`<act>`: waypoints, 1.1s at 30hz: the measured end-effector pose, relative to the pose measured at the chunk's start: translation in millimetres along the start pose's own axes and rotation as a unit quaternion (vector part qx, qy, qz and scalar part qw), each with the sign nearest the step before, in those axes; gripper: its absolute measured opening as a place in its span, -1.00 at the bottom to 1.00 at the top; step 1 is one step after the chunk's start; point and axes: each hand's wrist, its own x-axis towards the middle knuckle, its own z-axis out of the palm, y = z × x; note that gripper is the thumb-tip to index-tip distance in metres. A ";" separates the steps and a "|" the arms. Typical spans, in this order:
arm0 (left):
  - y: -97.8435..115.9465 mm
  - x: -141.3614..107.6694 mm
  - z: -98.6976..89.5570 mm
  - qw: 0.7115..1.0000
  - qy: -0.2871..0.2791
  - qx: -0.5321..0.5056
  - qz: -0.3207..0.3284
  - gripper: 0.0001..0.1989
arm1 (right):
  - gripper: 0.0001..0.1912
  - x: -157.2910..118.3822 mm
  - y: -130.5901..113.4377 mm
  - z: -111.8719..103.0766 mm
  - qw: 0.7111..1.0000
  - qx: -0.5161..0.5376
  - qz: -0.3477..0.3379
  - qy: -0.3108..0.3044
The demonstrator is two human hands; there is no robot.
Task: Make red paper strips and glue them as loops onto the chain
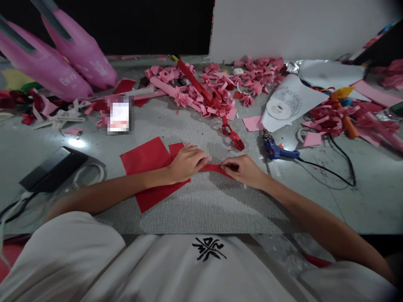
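Note:
A narrow red strip (pixel 212 167) stretches between my two hands, low over the grey textured mat (pixel 201 205). My left hand (pixel 188 162) has its fingers pressed together on the strip's left end. On the right, my right hand (pixel 241 168) pinches the strip between thumb and fingers, and a bit of red shows below that hand. Red sheets (pixel 146 157) lie flat under and around my left wrist, with a small red piece just behind my left hand.
A blue glue gun (pixel 278 151) with a black cord lies right of my right hand. Behind are a red looped chain (pixel 233 136), pink folded pieces (pixel 192 98) and a white roll (pixel 278 109). At left are a lit phone (pixel 119 117) and a black box (pixel 53 170).

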 end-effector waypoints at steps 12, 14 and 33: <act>-15.0 5.4 4.4 0.993 -0.092 -0.075 0.007 -0.80 | -0.75 -0.9 24.7 -8.1 0.974 -0.193 -0.109 0.050; -15.7 5.5 3.9 0.993 -0.089 -0.070 0.013 -0.82 | -0.77 -2.2 25.6 -12.2 0.966 -0.213 -0.134 0.058; 6.7 -8.0 -21.6 0.932 -0.139 0.217 0.256 -0.68 | -0.76 -15.8 17.9 -31.9 0.906 -0.370 -0.207 0.002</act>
